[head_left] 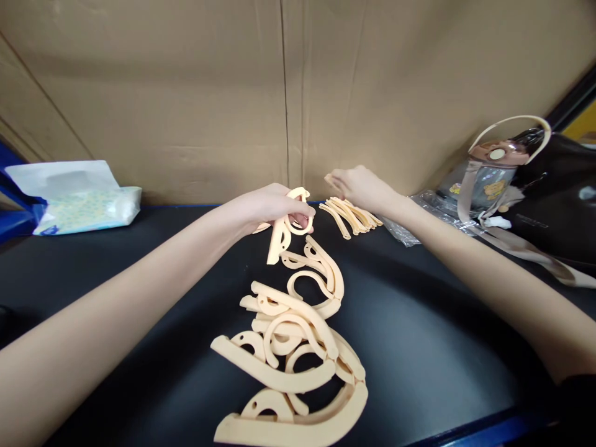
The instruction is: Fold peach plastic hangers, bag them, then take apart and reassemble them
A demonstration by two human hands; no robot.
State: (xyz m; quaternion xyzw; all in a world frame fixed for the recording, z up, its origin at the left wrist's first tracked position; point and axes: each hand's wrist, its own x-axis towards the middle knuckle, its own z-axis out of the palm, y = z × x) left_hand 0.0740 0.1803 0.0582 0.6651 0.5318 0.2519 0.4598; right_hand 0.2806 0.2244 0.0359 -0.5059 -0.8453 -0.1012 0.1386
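My left hand (284,208) is closed on a cream plastic folding hanger (278,239), whose hook ring shows by the fingertips. Below it, a heap of similar cream hangers (298,316) lies on the black table, running toward the front edge. My right hand (349,183) is above a row of thin curved cream strips (347,217) at the back, right of the left hand. Its fingers are bent together, with a small cream piece at their tips, mostly hidden.
A tissue pack (84,202) lies at the back left. At the right are crumpled clear plastic (405,233), a strapped bottle (479,183) and a black bag (554,205). Behind the black table (419,347) stands a cardboard wall (209,93).
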